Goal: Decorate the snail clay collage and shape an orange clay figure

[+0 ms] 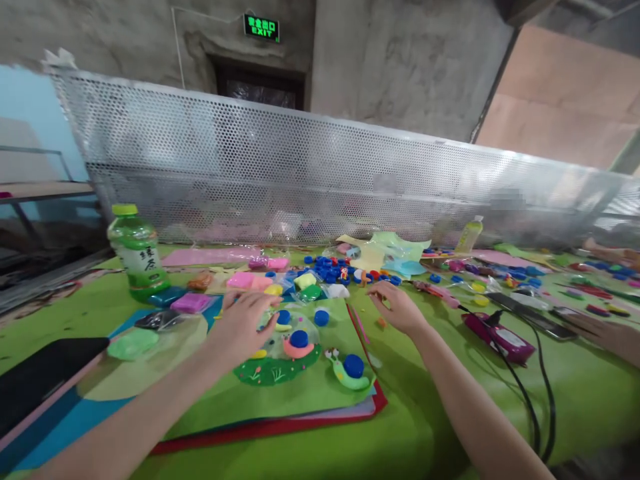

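Item: a flat rectangular light-green sheet (240,408), lying in front of me between my forearms, atop red and lavender sheets whose edges show beneath; so central a place presumably keeps it within reach of both hands.

On it: a dark-green patch (276,371) with pale grass tufts, apparently modelling clay; a pink clay-like snail (293,351) with a round blue plastic cap as its shell, just above the patch; a light-green snail (345,379), likewise capped, near the right edge, perhaps set apart for room; a loose-looking round blue cap (321,318) higher up.

My left hand (249,323): above the sheet's left side, fingers loosely bent, thumb spread away; no object visible in it, contact below hidden.

My right hand (399,308): beyond the sheet's right edge, thumb and fingers parted, nothing seen between them.

Behind: a heap of blue plastic caps (327,272) and a clear bag with green and yellow lumps (311,291), likely kept there as stock, off the sheet.

Outer left: a green-capped plastic drink bottle (143,257), upright. Outer right: a magenta box-shaped device (500,340) beside black cords; farther, another person's hand (595,331).
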`<state>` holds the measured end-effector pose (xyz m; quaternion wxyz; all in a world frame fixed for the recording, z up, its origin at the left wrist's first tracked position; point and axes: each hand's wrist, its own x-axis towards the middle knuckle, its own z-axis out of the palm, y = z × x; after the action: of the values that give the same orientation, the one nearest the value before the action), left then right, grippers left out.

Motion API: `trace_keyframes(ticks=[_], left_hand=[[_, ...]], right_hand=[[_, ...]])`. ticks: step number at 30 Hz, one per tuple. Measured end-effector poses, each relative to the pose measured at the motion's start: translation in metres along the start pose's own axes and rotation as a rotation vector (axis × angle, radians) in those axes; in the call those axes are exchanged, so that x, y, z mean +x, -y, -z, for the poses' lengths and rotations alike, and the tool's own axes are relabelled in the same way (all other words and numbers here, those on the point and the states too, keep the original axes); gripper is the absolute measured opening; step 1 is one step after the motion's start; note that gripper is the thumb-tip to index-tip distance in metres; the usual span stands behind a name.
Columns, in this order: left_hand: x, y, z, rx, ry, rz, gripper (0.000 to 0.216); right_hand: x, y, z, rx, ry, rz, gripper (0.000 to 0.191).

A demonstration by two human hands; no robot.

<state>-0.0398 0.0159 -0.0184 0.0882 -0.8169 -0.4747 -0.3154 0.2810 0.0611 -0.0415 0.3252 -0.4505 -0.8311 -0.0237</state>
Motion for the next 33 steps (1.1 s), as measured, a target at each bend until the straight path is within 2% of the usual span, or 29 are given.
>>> trace_keyframes(ticks=[3, 5, 7, 9, 13, 17, 19, 21, 22, 24, 26, 29, 33], left_hand=[[-0.02, -0.016, 0.002, -0.003, 0.074, -0.069, 0.026], [-0.031, -0.036, 0.006, -0.042, 0.207, -0.234, 0.035], [-0.043, -0.055, 0.006, -0.092, 0.315, -0.383, 0.053], [-0.054, -0.068, 0.0, -0.099, 0.348, -0.478, 0.065], [-0.068, -0.073, -0.014, -0.029, 0.342, -0.514, 0.069], [-0.065, -0.071, -0.012, -0.051, 0.378, -0.464, 0.07], [-0.054, -0.064, -0.006, -0.039, 0.38, -0.406, 0.07], [-0.035, -0.048, -0.001, 0.01, 0.35, -0.285, 0.068], [-0.024, -0.035, 0.001, 0.045, 0.311, -0.198, 0.063], [-0.002, -0.004, 0.003, 0.127, 0.248, 0.084, 0.048], [0.016, 0.027, 0.001, 0.141, 0.231, 0.191, 0.042], [0.027, 0.059, -0.011, 0.111, 0.27, 0.213, 0.047], [0.022, 0.064, -0.031, 0.071, 0.306, 0.145, 0.044]], right_hand=[[0.001, 0.009, 0.002, 0.04, 0.017, 0.043, 0.019], [0.002, 0.009, 0.003, 0.054, 0.006, 0.036, 0.02], [0.002, 0.005, 0.004, 0.061, -0.005, 0.01, 0.02], [0.002, -0.001, 0.005, 0.066, -0.01, -0.019, 0.02], [0.0, -0.01, 0.01, 0.066, -0.029, -0.093, 0.022], [-0.002, -0.015, 0.014, 0.063, -0.059, -0.165, 0.023], [-0.003, -0.017, 0.013, 0.066, -0.048, -0.177, 0.023], [-0.003, -0.019, 0.011, 0.069, -0.013, -0.176, 0.022], [-0.003, -0.019, 0.008, 0.07, 0.011, -0.173, 0.021], [-0.002, -0.018, 0.003, 0.068, 0.062, -0.168, 0.021], [0.0, -0.014, -0.002, 0.057, 0.11, -0.167, 0.022], [0.003, -0.006, -0.006, 0.029, 0.186, -0.168, 0.021], [0.004, 0.003, -0.005, -0.042, 0.263, -0.221, 0.02]])
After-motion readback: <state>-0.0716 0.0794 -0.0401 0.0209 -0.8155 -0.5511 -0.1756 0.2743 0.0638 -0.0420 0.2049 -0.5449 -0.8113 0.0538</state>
